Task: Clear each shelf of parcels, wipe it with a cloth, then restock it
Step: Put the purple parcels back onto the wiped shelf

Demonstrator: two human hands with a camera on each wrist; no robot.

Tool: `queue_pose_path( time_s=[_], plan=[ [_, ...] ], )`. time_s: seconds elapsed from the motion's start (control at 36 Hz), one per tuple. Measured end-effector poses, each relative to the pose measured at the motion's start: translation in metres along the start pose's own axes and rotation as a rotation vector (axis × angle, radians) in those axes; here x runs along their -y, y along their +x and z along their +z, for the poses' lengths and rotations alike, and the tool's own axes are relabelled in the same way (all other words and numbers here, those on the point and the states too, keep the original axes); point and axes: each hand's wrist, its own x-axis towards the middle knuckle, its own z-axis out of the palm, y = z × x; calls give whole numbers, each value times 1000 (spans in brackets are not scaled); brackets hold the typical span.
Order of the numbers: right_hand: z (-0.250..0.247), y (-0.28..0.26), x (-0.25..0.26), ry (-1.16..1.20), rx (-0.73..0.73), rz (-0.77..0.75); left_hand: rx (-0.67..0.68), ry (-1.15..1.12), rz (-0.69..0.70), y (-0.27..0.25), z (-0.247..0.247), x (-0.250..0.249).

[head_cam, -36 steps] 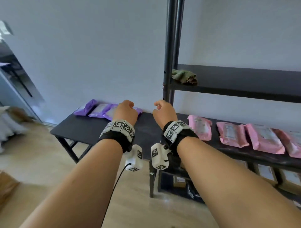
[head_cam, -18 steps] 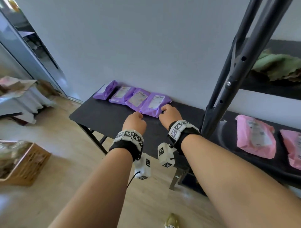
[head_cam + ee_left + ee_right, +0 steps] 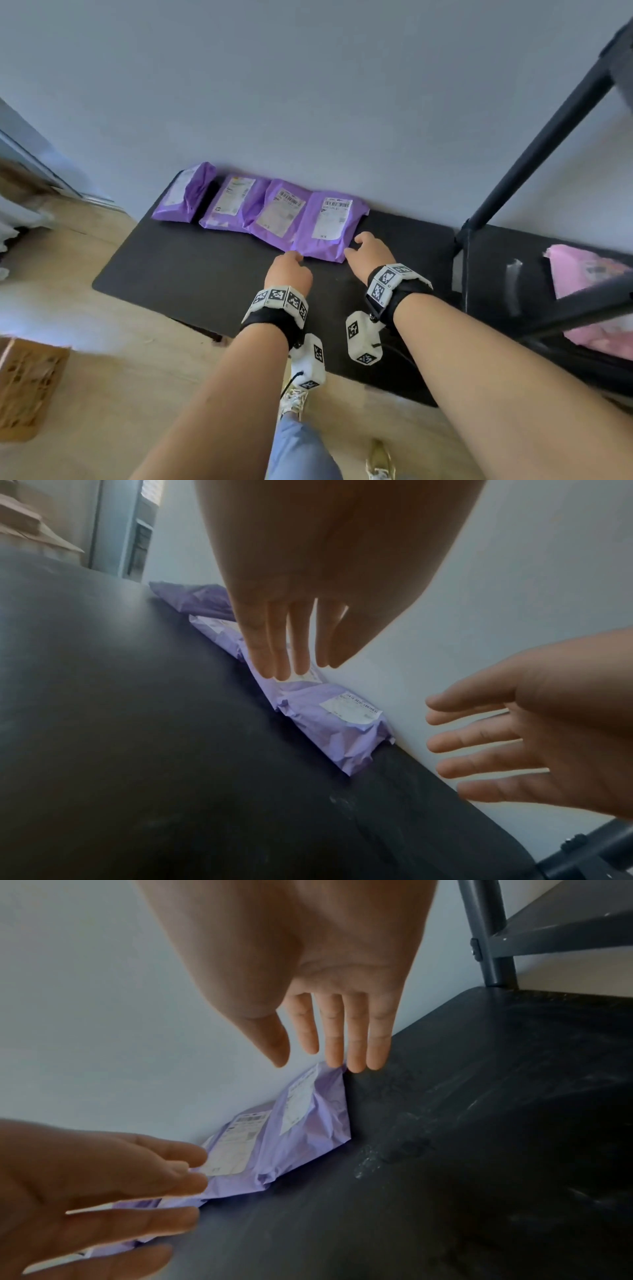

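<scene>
hands (image 3: 289,270) (image 3: 371,255) — both spread, empty | flanking nearest purple parcel (image 3: 329,226) | black table (image 3: 191,270)

**Surroundings Outside the Work Area**

A pale wall (image 3: 308,85) is running behind the furniture. A light wooden floor (image 3: 85,359) is showing below and to the left. A brown cardboard box (image 3: 27,383) is sitting on the floor at the left edge. Two shoes (image 3: 378,459) and a blue trouser leg (image 3: 294,448) are appearing at the bottom of the head view.
</scene>
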Motion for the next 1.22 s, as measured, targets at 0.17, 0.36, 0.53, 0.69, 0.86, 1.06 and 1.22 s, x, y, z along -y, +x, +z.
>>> queue_pose_path(
  time_s=[0.17, 0.36, 0.53, 0.69, 0.86, 1.06, 1.22],
  plan=[
    [19, 45, 13, -28, 33, 139, 145, 73, 61, 79, -6, 3],
    [42, 77, 32, 51, 32, 272, 268, 145, 97, 139, -1, -1],
    [50, 88, 33, 38, 1, 347, 324, 132, 88, 163, 12, -4],
    [45, 85, 34, -19, -13, 394, 363, 178, 109, 174, 10, -3],
    [39, 63, 24, 29, -60, 441, 384, 170, 116, 153, 14, -4],
    [38, 4, 3, 70, -119, 471, 384, 170, 172, 98, 21, 5],
    [38, -73, -25, 70, -125, 460, 398, 253, 208, 23, 29, 25]
  ],
)
